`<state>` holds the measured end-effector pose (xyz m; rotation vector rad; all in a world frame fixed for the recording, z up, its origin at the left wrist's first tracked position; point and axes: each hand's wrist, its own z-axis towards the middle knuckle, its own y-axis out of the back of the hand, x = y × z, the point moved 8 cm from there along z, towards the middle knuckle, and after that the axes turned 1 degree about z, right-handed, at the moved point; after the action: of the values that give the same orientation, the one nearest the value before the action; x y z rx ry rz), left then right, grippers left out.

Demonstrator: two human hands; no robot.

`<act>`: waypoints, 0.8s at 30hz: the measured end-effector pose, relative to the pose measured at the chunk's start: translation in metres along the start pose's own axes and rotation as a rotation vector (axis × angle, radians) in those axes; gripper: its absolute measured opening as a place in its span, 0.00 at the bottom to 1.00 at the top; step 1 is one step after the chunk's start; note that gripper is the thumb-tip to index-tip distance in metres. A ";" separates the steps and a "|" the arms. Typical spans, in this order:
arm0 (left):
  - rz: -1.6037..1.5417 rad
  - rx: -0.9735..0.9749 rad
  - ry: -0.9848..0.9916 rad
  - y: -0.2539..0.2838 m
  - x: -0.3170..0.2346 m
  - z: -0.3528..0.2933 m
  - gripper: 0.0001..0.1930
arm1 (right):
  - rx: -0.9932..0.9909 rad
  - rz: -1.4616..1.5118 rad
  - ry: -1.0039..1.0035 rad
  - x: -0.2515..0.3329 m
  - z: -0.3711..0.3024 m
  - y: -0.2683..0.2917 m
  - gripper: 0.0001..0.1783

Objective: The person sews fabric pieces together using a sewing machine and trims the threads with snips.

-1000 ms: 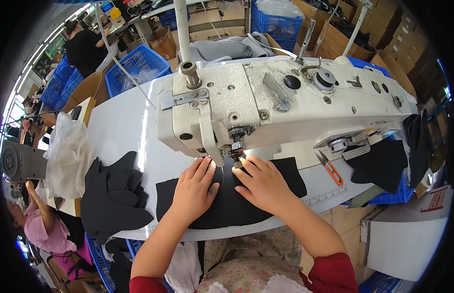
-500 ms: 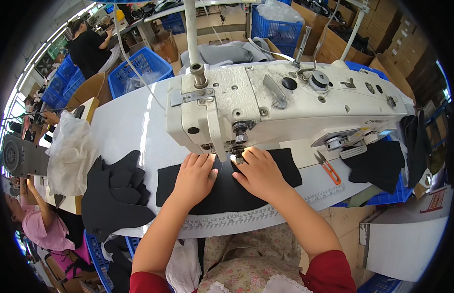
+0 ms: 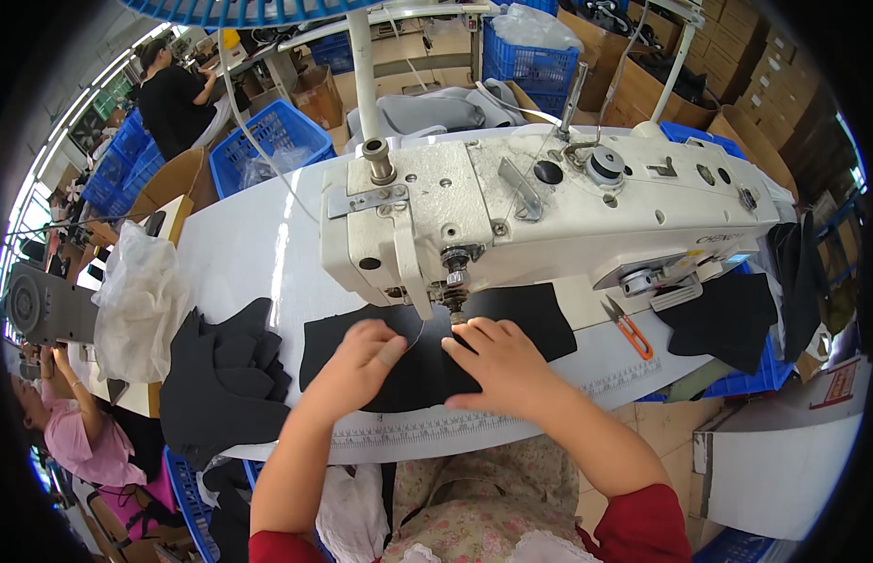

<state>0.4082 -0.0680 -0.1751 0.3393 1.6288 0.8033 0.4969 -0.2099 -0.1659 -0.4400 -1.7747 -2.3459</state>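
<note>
A black fabric panel (image 3: 427,375) lies flat under the head of a white sewing machine (image 3: 568,202). My left hand (image 3: 359,364) is over the panel's left half, fingers curled in and thumb pressed to them. A thin pale thread (image 3: 421,334) runs from beside the needle area down to that thumb, and my hand appears pinched on it. My right hand (image 3: 502,366) rests on the panel's right half, palm down, fingers stretched and apart, fingertips close to the presser foot area. The needle itself is hidden behind the machine's parts.
Stacked black cut pieces (image 3: 230,375) lie at the table's left, beside a crumpled clear plastic bag (image 3: 141,291). Orange-handled thread snips (image 3: 632,333) and more black pieces (image 3: 723,319) are at right. A ruler strip (image 3: 436,427) runs along the front edge. Two other people work at left.
My left hand has drawn back toward me from the needle area, its fingers curling together. My right hand has slid slightly nearer me. The panel stays nearly in place.
</note>
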 end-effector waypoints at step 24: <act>0.958 0.052 -0.625 -0.060 -0.070 -0.028 0.20 | -0.098 0.132 -0.035 -0.018 0.001 -0.001 0.20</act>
<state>0.4106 -0.1630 -0.1618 1.3225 0.8392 1.1912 0.5142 -0.2091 -0.1728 -0.5965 -1.5977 -2.3532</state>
